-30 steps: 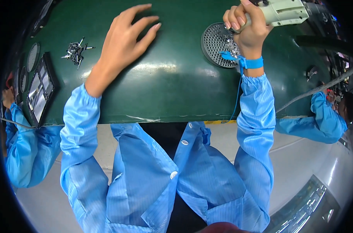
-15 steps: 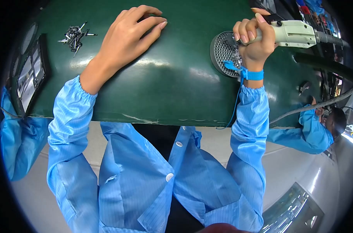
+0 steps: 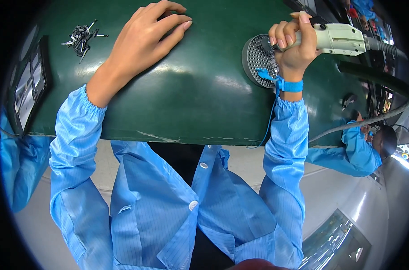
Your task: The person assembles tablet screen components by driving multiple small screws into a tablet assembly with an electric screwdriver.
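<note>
My right hand [image 3: 294, 41] is wrapped round a cream electric screwdriver [image 3: 341, 39] with its cord end to the right. A blue wrist strap [image 3: 290, 85] circles that wrist. Below and left of the fingers stands a round dark dish [image 3: 250, 67] with a grid of small holes or studs; my hand and the tool hide part of it. My left hand [image 3: 146, 38] rests on the green table [image 3: 204, 108], fingers apart and loosely bent, nothing in them. To its left lies a small heap of black and silver pieces [image 3: 82, 39], too small to name.
A dark framed panel with pale, shiny sections [image 3: 30, 92] stands at the left edge. A grey cable [image 3: 371, 120] curves along the right side. Blue sleeves of other people show at the far left [image 3: 26, 175] and far right [image 3: 348, 155].
The whole view has shifted slightly, so things appear a little higher and further left. My right hand keeps its grip on the screwdriver; my left hand stays open on the table.
</note>
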`<state>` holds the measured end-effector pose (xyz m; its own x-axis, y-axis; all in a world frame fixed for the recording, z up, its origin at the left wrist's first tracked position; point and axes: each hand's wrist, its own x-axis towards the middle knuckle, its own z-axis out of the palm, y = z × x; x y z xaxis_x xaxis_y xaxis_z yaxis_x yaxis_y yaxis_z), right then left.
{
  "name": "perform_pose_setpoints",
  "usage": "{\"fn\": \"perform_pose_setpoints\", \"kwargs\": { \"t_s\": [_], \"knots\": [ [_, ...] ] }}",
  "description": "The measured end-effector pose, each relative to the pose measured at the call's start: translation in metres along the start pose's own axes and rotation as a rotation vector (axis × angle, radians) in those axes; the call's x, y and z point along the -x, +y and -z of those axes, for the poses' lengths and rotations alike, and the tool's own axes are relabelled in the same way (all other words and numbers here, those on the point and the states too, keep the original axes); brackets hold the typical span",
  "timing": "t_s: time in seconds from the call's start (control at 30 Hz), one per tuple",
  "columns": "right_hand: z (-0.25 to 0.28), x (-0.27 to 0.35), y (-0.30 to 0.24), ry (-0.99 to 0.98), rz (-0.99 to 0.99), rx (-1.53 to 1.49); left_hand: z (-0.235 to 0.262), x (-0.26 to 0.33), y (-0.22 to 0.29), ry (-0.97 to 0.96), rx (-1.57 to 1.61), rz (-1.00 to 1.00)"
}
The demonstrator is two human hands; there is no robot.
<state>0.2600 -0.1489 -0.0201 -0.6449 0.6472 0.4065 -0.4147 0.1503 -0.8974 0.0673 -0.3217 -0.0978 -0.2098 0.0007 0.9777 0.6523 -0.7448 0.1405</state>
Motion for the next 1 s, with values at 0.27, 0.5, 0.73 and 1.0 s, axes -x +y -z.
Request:
{"fn": "perform_pose_setpoints", "kwargs": {
  "t_s": [0.27,0.5,0.73,1.0],
  "knots": [
    [-0.008,0.000,-0.002,0.031,-0.011,0.068,0.003,0.000,0.002,-0.036,-0.022,-0.003],
    [-0.016,0.003,-0.006,-0.014,-0.009,0.015,0.004,-0.005,0.005,-0.048,-0.040,-0.008],
    [-0.025,-0.001,-0.026,0.001,0.033,0.042,0.025,-0.052,0.053,-0.678,-0.661,0.405],
    [-0.018,0.001,-0.047,0.098,0.008,-0.091,-0.086,-0.063,-0.075,-0.625,-0.590,0.647]
  ]
}}
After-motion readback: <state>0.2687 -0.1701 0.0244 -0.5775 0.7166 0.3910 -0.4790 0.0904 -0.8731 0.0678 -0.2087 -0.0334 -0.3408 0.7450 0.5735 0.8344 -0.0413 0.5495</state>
